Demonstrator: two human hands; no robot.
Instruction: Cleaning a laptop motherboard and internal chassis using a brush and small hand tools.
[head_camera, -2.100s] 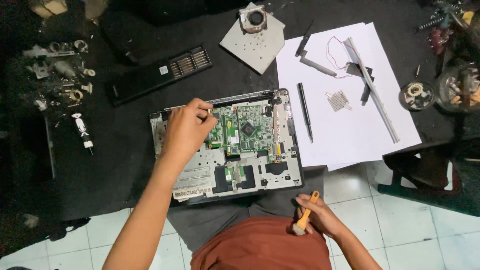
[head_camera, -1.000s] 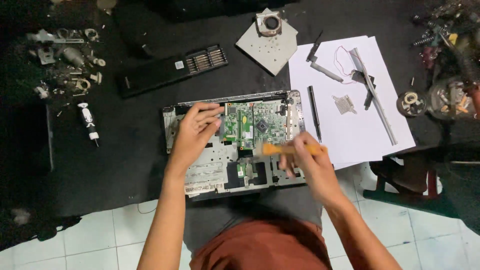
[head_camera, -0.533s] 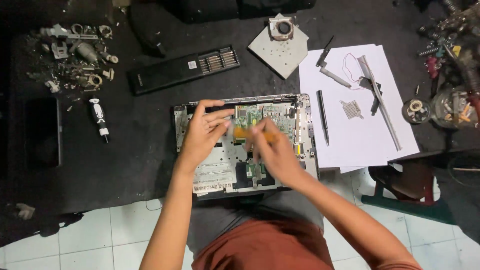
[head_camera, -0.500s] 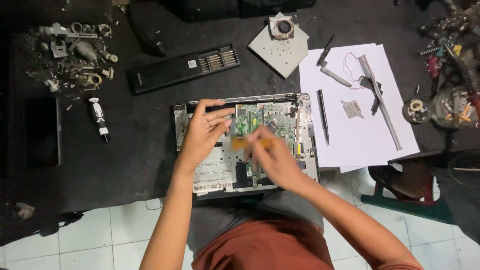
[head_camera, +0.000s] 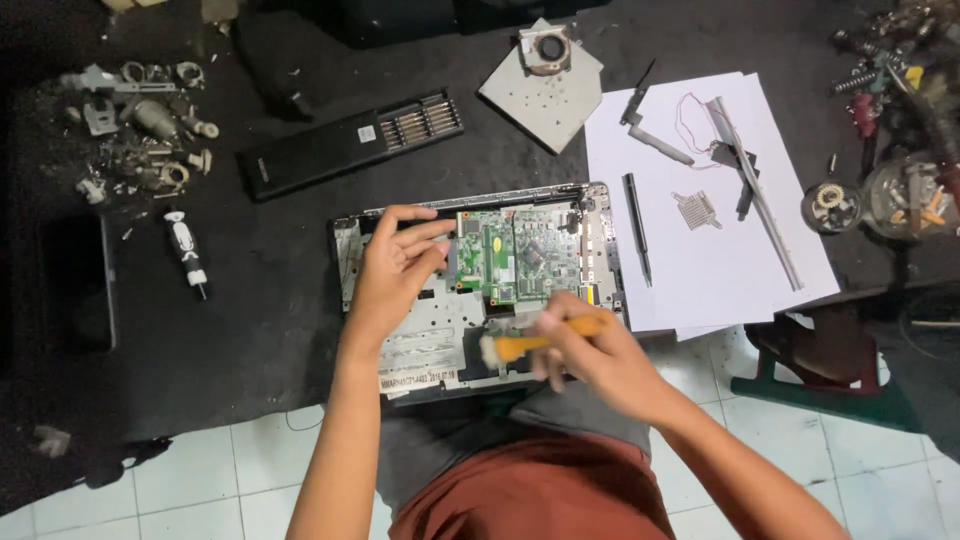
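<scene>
opened laptop chassis (head_camera: 440, 330) lies flat on the dark mat (head_camera: 250, 330), just above the person's lap, with the green circuit board (head_camera: 510, 255) exposed in its upper right part. judged: chassis is rigid and moderately heavy, sits stable under light pressure; the board is stiff but fragile, best steadied by the frame edges, not by the components. left hand (head_camera: 390, 275) rests palm down on the chassis at about 10 o'clock from its centre, fingers spread and curled over the top-left area, fingertips touching the board's left edge; it presses, not clenching anything. right hand (head_camera: 590, 355) comes in from 4 o'clock, wrist bent inward, closed around an orange-handled brush (head_camera: 535, 342) that lies roughly horizontal, pale bristle end pointing toward 9 o'clock over the lower middle of the chassis. brush looks light and its bristles soft; motion blur hides the exact finger placement. at 2 o'clock, white paper (head_camera: 700, 260) carries removed parts; a black bit case (head_camera: 350, 145) sits at 11 o'clock.
</scene>
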